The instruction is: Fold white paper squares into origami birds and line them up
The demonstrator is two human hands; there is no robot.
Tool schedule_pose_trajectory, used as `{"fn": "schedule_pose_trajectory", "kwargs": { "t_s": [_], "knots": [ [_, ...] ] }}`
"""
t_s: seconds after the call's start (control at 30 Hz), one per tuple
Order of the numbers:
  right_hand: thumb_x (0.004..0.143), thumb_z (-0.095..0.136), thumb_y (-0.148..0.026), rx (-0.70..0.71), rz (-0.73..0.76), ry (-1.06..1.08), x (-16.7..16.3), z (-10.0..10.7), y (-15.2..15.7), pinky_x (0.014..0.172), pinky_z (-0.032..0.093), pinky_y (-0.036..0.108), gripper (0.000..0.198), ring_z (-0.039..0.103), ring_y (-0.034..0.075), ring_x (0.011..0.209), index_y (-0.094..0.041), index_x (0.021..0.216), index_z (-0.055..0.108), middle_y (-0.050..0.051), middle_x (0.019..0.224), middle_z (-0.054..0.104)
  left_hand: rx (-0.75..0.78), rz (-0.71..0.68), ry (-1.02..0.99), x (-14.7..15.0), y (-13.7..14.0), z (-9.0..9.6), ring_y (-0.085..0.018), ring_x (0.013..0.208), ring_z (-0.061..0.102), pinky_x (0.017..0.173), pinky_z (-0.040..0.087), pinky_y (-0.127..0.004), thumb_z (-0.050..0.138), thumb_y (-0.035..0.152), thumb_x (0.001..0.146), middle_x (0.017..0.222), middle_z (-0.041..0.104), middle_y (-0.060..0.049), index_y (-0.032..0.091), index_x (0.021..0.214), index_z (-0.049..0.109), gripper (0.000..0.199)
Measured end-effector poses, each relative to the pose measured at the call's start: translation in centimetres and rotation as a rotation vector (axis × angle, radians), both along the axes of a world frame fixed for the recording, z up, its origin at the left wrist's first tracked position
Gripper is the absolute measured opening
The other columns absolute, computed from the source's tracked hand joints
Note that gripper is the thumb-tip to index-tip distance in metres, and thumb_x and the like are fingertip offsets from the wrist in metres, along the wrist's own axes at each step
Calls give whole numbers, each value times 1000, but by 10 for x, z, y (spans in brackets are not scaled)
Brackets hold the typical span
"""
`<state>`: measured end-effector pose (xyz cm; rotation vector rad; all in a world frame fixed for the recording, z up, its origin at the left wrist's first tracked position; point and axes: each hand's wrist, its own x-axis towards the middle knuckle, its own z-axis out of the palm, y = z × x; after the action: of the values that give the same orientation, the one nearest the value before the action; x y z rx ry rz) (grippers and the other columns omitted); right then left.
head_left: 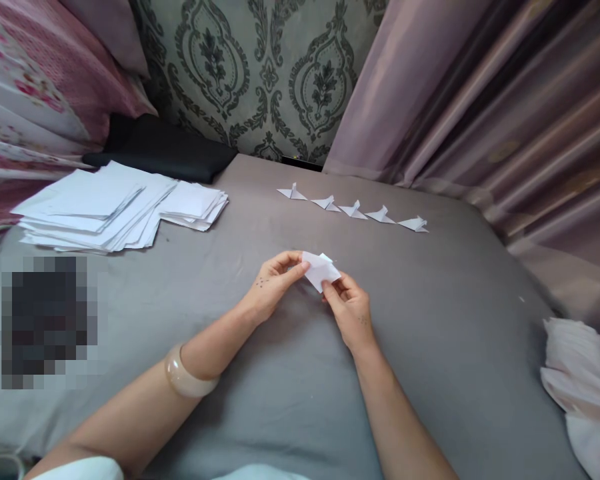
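A small folded piece of white paper (320,269) is held up between both hands, above the grey sheet. My left hand (276,281) pinches its left corner between thumb and fingers. On the lower right edge, my right hand (349,303) grips it with the thumb on top and the fingers curled behind. A small flap sticks up behind the paper's upper edge. Beyond the hands, several folded paper birds (353,209) stand in a slanting row.
Stacks of white paper (100,207) lie at the left, near a black folded item (165,147). A patterned wall (270,73) and mauve curtains (430,87) border the grey bed (430,320). Pale cloth (577,380) lies at the right; a blurred dark patch covers the left.
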<state>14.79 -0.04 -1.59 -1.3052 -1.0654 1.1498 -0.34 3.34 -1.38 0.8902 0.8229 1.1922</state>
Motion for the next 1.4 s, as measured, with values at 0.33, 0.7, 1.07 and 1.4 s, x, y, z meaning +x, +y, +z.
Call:
{"fn": "schedule_pose_trajectory", "kwargs": {
  "t_s": [0.33, 0.7, 1.07, 1.4],
  "knots": [
    [80, 64, -34, 62, 285, -237, -4, -2, -9, 68, 48, 29, 17, 62, 16, 72, -21, 86, 72, 3, 81, 69, -317, 88, -249, -2, 6, 4, -8, 55, 52, 57, 43, -22, 75, 29, 70, 64, 55, 5, 19, 84, 51, 30],
    [78, 69, -42, -25, 215, 90, -1, 5, -5, 62, 49, 27, 26, 62, 13, 68, -21, 93, 65, 1, 78, 66, -18, 60, 269, 10, -12, -1, -8, 57, 43, 54, 35, -20, 51, 42, 89, 69, 50, 4, 18, 92, 53, 25],
    [75, 72, -40, -43, 275, 89, -4, 7, -5, 62, 49, 27, 24, 61, 13, 68, -22, 90, 65, 0, 77, 65, -145, -79, 29, 11, -11, 0, -10, 52, 51, 51, 44, -24, 59, 44, 84, 67, 53, 3, 19, 92, 51, 27],
    [72, 72, -42, -34, 147, 64, -1, 1, -3, 65, 50, 29, 29, 64, 18, 74, -21, 91, 68, 2, 81, 70, 204, -115, 477, 8, -22, 10, -19, 87, 57, 74, 46, -29, 57, 51, 85, 97, 60, -6, 19, 110, 54, 40]
  ]
}}
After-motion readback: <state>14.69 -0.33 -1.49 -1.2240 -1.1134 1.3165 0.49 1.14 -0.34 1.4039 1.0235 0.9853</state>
